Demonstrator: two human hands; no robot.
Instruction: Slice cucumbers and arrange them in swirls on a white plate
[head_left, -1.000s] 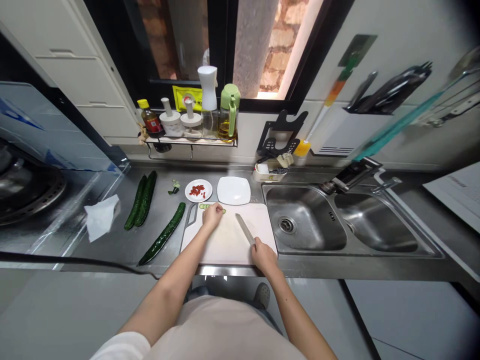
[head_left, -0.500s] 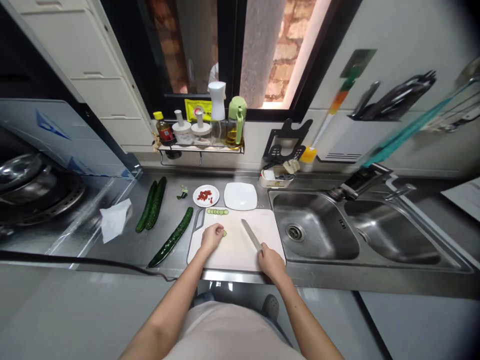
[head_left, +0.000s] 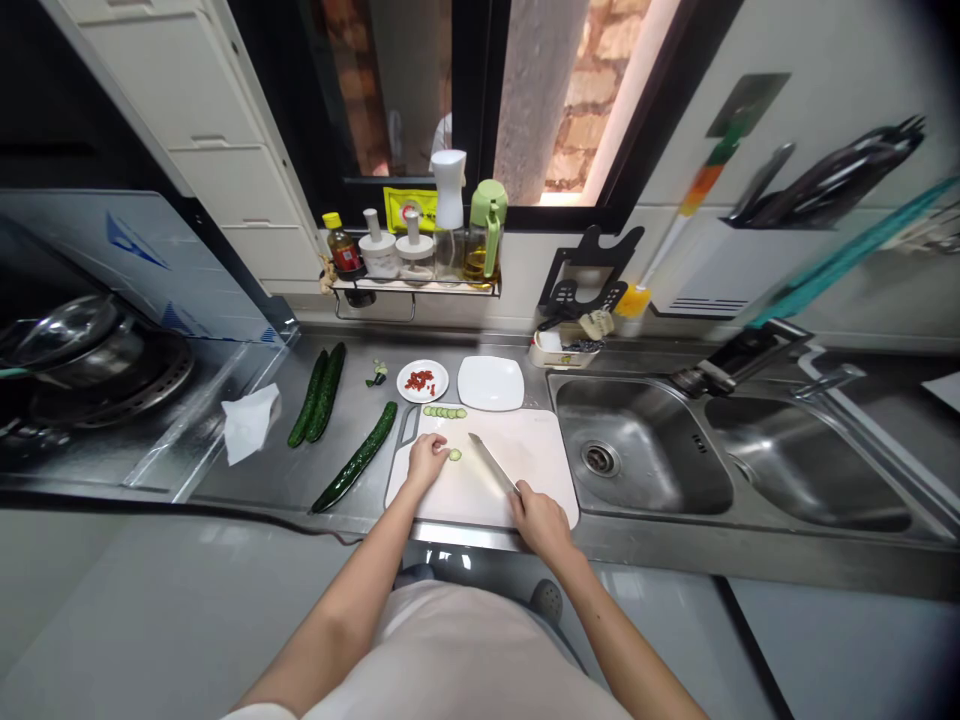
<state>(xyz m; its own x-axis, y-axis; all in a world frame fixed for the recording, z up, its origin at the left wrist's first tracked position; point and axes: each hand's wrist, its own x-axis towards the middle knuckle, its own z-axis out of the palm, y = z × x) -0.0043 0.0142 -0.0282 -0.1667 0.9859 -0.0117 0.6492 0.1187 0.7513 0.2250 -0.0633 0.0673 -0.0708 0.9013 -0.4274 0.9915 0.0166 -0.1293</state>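
Note:
On the white cutting board (head_left: 517, 430), my left hand (head_left: 426, 461) rests with its fingers loosely bent and slightly apart. A single pale green cucumber slice (head_left: 455, 455) lies just right of its fingertips; whether they touch it, I cannot tell. My right hand (head_left: 541, 518) grips the handle of a kitchen knife (head_left: 493, 464), whose blade slants up and left over the board, its tip near the slice. Along the board's top left edge lies a row of overlapping cucumber slices (head_left: 445, 412). One whole cucumber (head_left: 356, 458) is left of the board.
Behind the board stand a plate of red chopped pieces (head_left: 422, 381) and a white square plate (head_left: 491, 383). Two more cucumbers (head_left: 318, 395), green scraps (head_left: 377, 375) and a white tissue (head_left: 250, 423) lie left. A double sink (head_left: 637, 440) is at right; a condiment rack (head_left: 416, 288) hangs behind.
The knife's tip has swung left toward the single slice. My left fingers have drawn back a little from that slice. The whole view has shifted slightly.

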